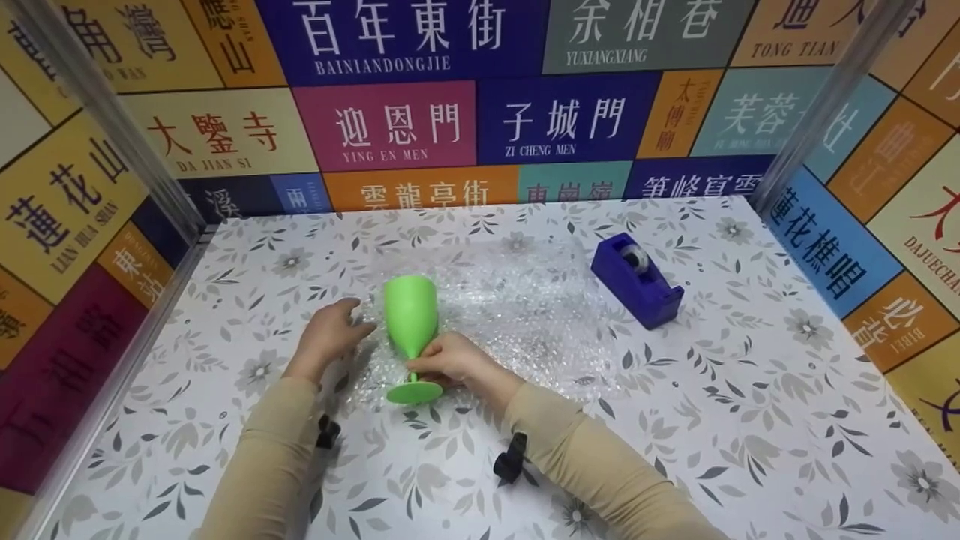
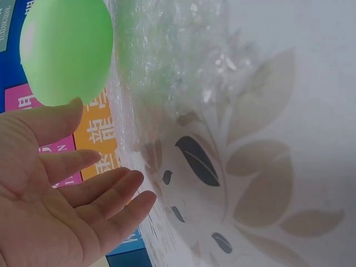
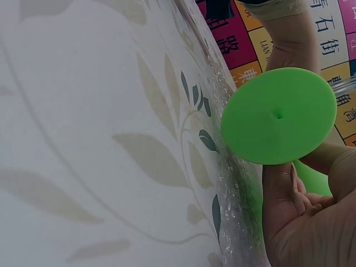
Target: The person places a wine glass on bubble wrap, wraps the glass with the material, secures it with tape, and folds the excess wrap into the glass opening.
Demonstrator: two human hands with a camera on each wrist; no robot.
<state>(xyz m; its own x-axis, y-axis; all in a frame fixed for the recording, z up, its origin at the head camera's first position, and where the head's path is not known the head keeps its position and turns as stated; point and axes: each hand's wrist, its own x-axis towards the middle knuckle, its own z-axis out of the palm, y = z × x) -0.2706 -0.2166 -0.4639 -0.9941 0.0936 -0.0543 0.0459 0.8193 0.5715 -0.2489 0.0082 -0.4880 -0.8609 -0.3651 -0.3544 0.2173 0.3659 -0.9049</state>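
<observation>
A bright green plastic goblet (image 1: 410, 309) lies tilted over a sheet of bubble wrap (image 1: 517, 315), its bowl pointing away and its round foot toward me. My right hand (image 1: 455, 358) pinches the stem between thumb and fingers. In the right wrist view the foot (image 3: 279, 117) faces the camera and hides part of that grip. My left hand (image 1: 330, 337) is just left of the bowl, fingers spread and relaxed, holding nothing. The left wrist view shows its thumb tip right at the edge of the green bowl (image 2: 67, 53).
A purple tape dispenser (image 1: 637, 281) with a roll of tape stands right of the bubble wrap. The table (image 1: 720, 420) has a white leaf-and-flower covering. Walls with colourful sign panels (image 1: 397, 124) enclose the back and sides.
</observation>
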